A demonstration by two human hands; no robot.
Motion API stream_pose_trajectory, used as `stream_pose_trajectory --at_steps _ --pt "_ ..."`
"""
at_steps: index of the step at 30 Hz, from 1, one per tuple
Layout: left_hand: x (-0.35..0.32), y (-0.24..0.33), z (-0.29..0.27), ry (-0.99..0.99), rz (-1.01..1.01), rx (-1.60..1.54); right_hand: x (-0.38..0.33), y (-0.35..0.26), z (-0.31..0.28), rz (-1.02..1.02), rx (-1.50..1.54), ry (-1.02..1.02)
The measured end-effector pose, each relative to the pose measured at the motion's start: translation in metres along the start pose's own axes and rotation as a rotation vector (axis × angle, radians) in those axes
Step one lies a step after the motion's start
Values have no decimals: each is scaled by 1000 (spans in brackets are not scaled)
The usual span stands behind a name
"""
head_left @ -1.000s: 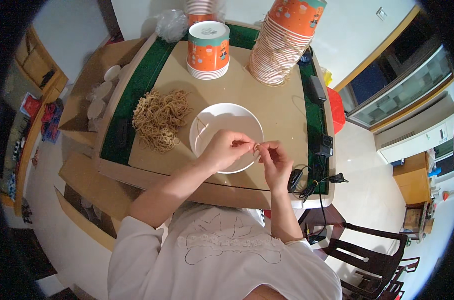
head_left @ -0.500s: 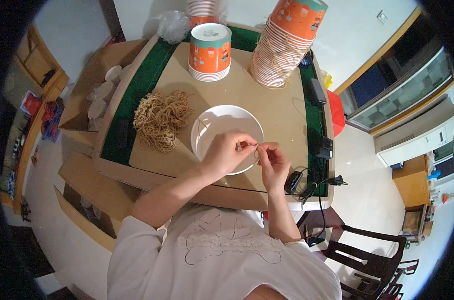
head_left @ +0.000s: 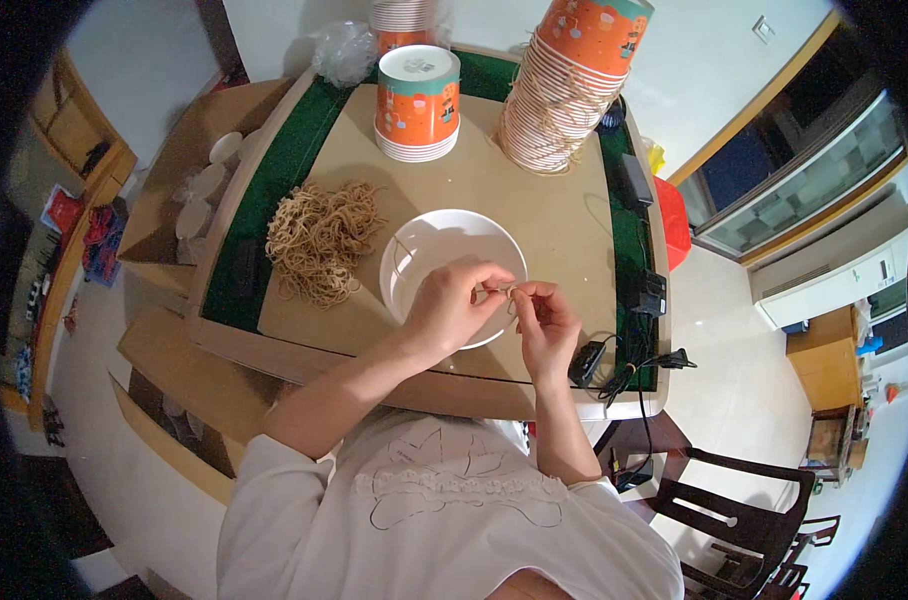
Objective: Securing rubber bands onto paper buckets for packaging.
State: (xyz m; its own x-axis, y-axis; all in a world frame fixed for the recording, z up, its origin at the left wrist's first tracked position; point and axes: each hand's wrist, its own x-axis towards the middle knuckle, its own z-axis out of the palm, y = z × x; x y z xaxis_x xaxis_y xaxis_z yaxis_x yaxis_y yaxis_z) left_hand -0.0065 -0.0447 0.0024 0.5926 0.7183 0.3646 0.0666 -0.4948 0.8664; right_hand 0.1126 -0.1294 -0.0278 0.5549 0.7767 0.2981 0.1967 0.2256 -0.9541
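Over the near right part of a white round bowl (head_left: 464,240), my left hand (head_left: 452,308) and my right hand (head_left: 548,330) meet fingertip to fingertip. Both are closed in a pinch on a thin piece of tan twine (head_left: 511,297), which forms a small loop between them. A strand of the same twine rises near the bowl's left inner wall; where its other end goes is hidden by my left hand. To the bowl's left lies a loose tangled heap of tan twine (head_left: 324,243) on the brown tabletop board (head_left: 454,190).
Upside-down orange and green paper tubs (head_left: 419,110) stand behind the bowl. A taller leaning stack of tubs (head_left: 554,115), strung with twine, is at the back right. Black adapters and cables (head_left: 629,375) lie along the right edge. A cardboard box (head_left: 159,225) stands left, a dark chair (head_left: 734,500) right.
My hands stay over the bowl in nearly the same place. The fingers shift slightly on the twine, and its small loop shows a little differently between the fingertips.
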Motion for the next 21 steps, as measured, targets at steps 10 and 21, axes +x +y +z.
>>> stream_pose_trajectory --at_steps 10,21 --pt "-3 5 1 69 141 229 0 3 -4 50 -50 -23" --pt "2 3 -2 8 -39 -58 2 4 -2 -23 -106 -37"
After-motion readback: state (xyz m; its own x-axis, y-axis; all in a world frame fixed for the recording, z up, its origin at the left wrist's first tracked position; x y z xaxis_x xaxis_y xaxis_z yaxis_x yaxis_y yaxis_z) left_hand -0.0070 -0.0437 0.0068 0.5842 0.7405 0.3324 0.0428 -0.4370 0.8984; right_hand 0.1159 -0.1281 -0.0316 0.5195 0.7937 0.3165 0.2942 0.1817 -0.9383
